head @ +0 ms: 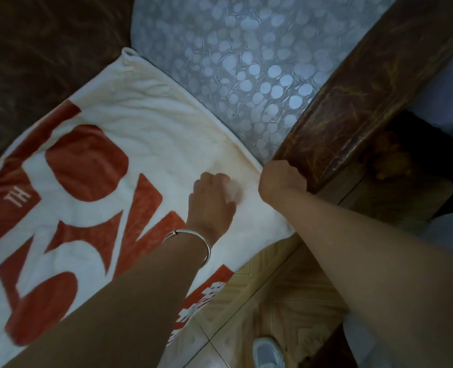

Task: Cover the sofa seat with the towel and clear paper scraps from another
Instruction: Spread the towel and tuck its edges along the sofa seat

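A white towel with big red letters lies spread over the sofa seat. Its far corner reaches the dark backrest, and its near edge hangs toward the floor. My left hand, a silver bangle on its wrist, sits on the towel near its right edge. Its fingers are curled and blurred, and seem to pinch a small fold of cloth. My right hand is curled into a fist on the towel's right edge, against the wooden armrest. No paper scraps show.
A grey-blue cushion with pale round dots lies beside the towel on the right. The brown sofa backrest fills the upper left. Patterned floor tiles and a light shoe are below.
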The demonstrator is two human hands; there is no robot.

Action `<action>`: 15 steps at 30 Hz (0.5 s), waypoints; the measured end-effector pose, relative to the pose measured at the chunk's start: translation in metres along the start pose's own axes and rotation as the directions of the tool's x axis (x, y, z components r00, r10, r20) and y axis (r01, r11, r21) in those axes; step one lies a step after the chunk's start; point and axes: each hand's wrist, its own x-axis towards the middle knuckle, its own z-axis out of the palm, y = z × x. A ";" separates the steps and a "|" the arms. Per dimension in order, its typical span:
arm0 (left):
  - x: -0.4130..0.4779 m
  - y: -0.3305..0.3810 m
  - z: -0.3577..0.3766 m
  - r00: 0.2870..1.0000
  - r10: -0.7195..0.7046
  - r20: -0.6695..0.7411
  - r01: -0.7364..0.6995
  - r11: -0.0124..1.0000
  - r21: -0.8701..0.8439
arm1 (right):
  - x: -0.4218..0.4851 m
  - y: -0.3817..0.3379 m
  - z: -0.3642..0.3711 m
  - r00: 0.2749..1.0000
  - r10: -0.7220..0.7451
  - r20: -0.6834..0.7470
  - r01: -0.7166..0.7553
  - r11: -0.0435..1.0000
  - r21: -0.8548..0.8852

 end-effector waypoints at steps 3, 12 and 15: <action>-0.005 -0.008 -0.003 1.000 -0.011 0.000 0.011 1.000 -0.022 | 0.002 -0.001 -0.014 0.992 -0.112 -0.060 0.100 0.979 -0.179; -0.034 -0.032 -0.007 0.998 0.051 -0.027 -0.054 0.990 -0.130 | -0.006 -0.028 -0.010 0.953 -0.293 -0.078 0.253 0.909 -0.330; -0.049 -0.047 -0.011 0.996 -0.001 -0.091 -0.006 0.997 -0.077 | -0.027 -0.059 0.003 0.867 -0.493 0.063 0.490 0.827 -0.276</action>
